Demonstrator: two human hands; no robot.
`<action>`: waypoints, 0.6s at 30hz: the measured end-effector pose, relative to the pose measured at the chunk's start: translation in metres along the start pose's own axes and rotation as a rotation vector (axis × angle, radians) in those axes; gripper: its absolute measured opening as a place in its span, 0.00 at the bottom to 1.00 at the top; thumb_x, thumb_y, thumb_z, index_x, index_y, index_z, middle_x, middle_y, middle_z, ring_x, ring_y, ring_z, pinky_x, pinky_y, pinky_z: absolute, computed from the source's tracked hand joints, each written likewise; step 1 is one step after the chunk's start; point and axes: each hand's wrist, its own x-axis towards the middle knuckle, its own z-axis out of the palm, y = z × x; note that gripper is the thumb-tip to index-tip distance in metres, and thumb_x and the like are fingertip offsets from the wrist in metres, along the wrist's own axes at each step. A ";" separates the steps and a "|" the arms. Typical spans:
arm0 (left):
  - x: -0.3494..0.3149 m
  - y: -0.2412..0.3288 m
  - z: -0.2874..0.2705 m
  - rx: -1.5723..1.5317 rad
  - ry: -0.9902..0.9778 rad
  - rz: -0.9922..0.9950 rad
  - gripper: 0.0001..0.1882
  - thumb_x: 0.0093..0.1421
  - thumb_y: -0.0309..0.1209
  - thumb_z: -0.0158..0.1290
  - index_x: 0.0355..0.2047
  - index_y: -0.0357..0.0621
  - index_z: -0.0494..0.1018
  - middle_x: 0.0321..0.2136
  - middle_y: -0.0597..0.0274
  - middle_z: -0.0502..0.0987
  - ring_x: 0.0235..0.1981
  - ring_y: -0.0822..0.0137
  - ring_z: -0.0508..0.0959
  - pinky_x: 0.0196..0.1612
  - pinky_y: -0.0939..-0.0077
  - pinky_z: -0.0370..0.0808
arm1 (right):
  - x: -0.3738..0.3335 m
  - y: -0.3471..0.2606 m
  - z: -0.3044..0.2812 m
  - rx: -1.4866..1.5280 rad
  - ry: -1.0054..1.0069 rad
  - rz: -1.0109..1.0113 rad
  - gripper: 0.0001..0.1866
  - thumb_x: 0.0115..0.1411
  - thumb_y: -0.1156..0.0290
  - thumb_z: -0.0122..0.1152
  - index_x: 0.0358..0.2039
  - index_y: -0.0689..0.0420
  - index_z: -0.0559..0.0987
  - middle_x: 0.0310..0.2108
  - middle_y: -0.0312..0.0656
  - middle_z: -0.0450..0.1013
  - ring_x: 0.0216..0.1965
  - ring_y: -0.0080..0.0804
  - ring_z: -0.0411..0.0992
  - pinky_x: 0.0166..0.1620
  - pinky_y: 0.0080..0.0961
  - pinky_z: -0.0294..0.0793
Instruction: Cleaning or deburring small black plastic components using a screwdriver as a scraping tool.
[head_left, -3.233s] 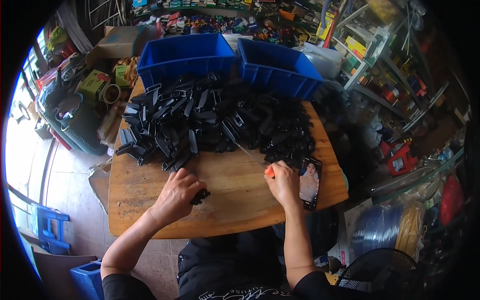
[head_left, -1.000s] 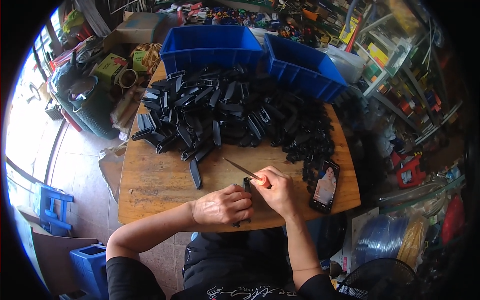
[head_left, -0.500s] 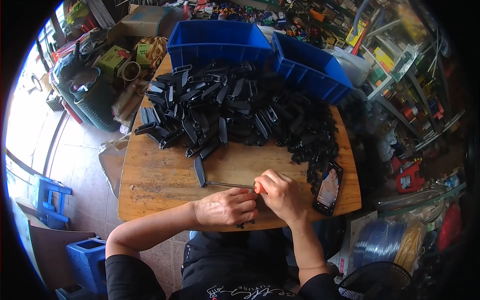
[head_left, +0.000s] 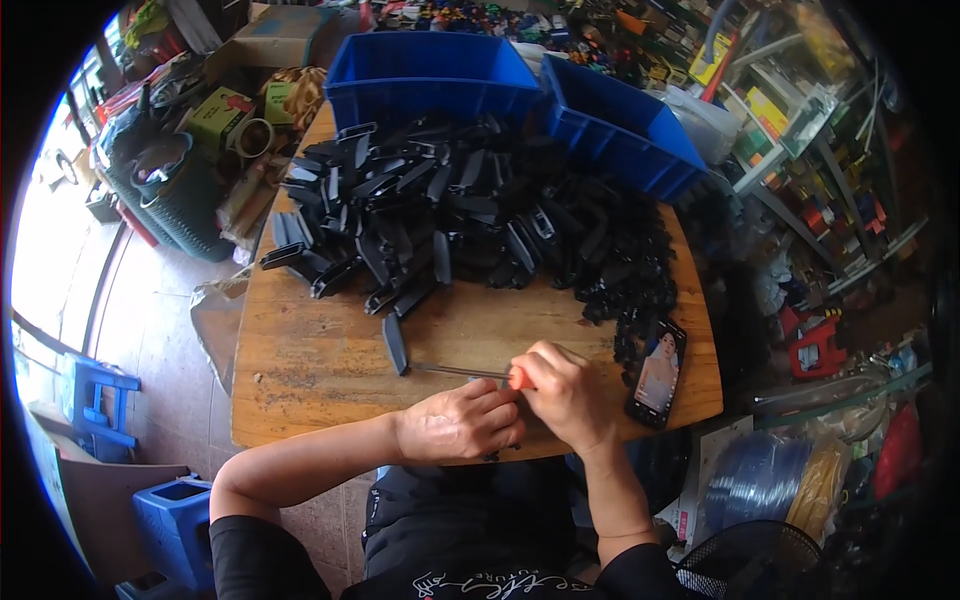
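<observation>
In my right hand [head_left: 565,395] is a screwdriver [head_left: 518,378] with an orange-red handle, fingers wrapped round it. Its long thin shaft points left across the wooden table [head_left: 300,370]. The shaft's tip ends beside a lone black plastic piece [head_left: 395,346], long and narrow; whether they touch is hard to tell. My left hand [head_left: 462,420] is closed just below the shaft, next to the screwdriver handle. What its curled fingers hold is hidden, though small dark bits show beneath them at the table's near edge.
A big heap of black plastic pieces [head_left: 440,205] covers the table's far half, with smaller black parts [head_left: 625,270] at its right. Two blue bins [head_left: 430,100] [head_left: 625,150] stand behind. A lit phone [head_left: 657,375] lies at the right edge. Blue stools [head_left: 175,525] stand on the floor at left.
My left hand has turned slightly and shifted a little to the right, its fingers curled. The screwdriver stays in my right hand in nearly the same place. The whole view has shifted slightly.
</observation>
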 end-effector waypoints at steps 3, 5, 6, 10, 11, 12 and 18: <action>-0.004 0.001 0.001 -0.011 -0.066 -0.021 0.12 0.50 0.33 0.54 0.36 0.43 0.74 0.31 0.62 0.74 0.34 0.64 0.77 0.47 0.68 0.74 | -0.001 -0.002 0.013 -0.064 0.044 -0.033 0.08 0.45 0.81 0.63 0.25 0.56 0.75 0.26 0.38 0.70 0.28 0.36 0.74 0.31 0.31 0.75; -0.004 0.001 0.002 -0.014 -0.073 -0.011 0.13 0.50 0.33 0.54 0.36 0.43 0.74 0.31 0.62 0.74 0.34 0.64 0.77 0.47 0.68 0.73 | -0.001 -0.003 0.007 -0.075 0.069 -0.036 0.07 0.45 0.80 0.63 0.24 0.56 0.75 0.26 0.38 0.70 0.28 0.37 0.74 0.30 0.31 0.75; -0.004 0.002 0.002 -0.004 -0.085 -0.020 0.13 0.50 0.33 0.54 0.36 0.42 0.74 0.31 0.61 0.74 0.35 0.64 0.77 0.47 0.68 0.73 | -0.001 -0.003 0.004 -0.006 0.024 -0.006 0.06 0.46 0.79 0.63 0.25 0.57 0.75 0.26 0.38 0.70 0.27 0.38 0.74 0.30 0.31 0.75; 0.000 0.001 0.001 0.001 -0.058 -0.002 0.15 0.49 0.34 0.54 0.37 0.42 0.73 0.34 0.59 0.74 0.40 0.61 0.77 0.47 0.67 0.72 | 0.000 0.003 -0.006 0.138 -0.063 0.067 0.05 0.49 0.75 0.65 0.26 0.59 0.77 0.28 0.39 0.73 0.27 0.39 0.74 0.29 0.30 0.73; 0.000 0.002 0.001 0.003 -0.057 0.002 0.15 0.49 0.34 0.54 0.37 0.42 0.73 0.34 0.59 0.74 0.40 0.61 0.77 0.47 0.67 0.72 | 0.001 0.004 -0.008 0.164 -0.096 0.091 0.06 0.50 0.73 0.66 0.27 0.59 0.77 0.28 0.40 0.74 0.27 0.39 0.75 0.29 0.29 0.73; -0.001 0.002 0.001 -0.006 -0.100 -0.013 0.16 0.49 0.34 0.54 0.38 0.42 0.73 0.35 0.58 0.74 0.42 0.60 0.77 0.48 0.67 0.72 | 0.002 0.006 -0.010 0.163 -0.093 0.090 0.06 0.50 0.73 0.66 0.27 0.59 0.77 0.28 0.40 0.74 0.27 0.39 0.75 0.29 0.29 0.73; -0.006 0.002 0.004 0.012 -0.121 -0.026 0.18 0.50 0.34 0.54 0.41 0.42 0.73 0.37 0.57 0.74 0.47 0.59 0.75 0.48 0.68 0.71 | 0.025 0.001 -0.021 0.885 0.390 0.134 0.14 0.60 0.63 0.64 0.24 0.58 0.73 0.21 0.34 0.70 0.21 0.20 0.65 0.25 0.19 0.65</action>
